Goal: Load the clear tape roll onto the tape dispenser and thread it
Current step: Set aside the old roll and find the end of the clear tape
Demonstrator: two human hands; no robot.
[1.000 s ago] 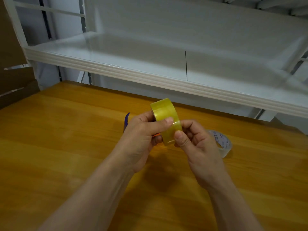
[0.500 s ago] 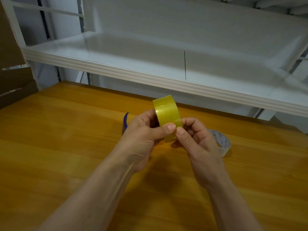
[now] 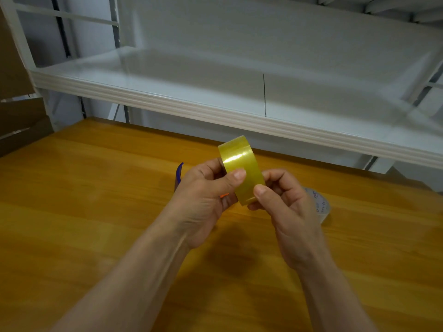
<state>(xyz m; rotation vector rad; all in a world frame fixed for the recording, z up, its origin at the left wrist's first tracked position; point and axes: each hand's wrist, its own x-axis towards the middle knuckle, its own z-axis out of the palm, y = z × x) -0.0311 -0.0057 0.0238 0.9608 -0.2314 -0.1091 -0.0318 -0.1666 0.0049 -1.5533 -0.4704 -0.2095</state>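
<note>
Currently:
1. L hand (image 3: 203, 202) is gripping the yellowish tape roll (image 3: 241, 168) on edge above the tabletop (image 3: 96, 212), thumb across its face.
2. R hand (image 3: 285, 204) is pinching roll's lower edge w/ thumb, fingers curled.
3. Blue dispenser (image 3: 179, 172) is lying behind L hand, mostly hidden.

A: What is that blue thing (image 3: 179, 172) behind the left hand (image 3: 203, 202)?

B: I can't tell. The hand hides most of it. Only a blue edge and a little orange bit (image 3: 224, 195) peek out.

A: Can you see the hole in the yellow tape roll (image 3: 239, 164)?

B: No. Fingers cover both sides.

A: And the other roll (image 3: 322, 207)?

B: The right hand (image 3: 287, 212) hides half of it. Its letters are too small to read.

A: Where do the arms go?

B: The left arm (image 3: 134, 283) and the right arm (image 3: 335, 295) get cut off at the bottom edge. The white shelf (image 3: 215, 111) runs off the right side.
</note>
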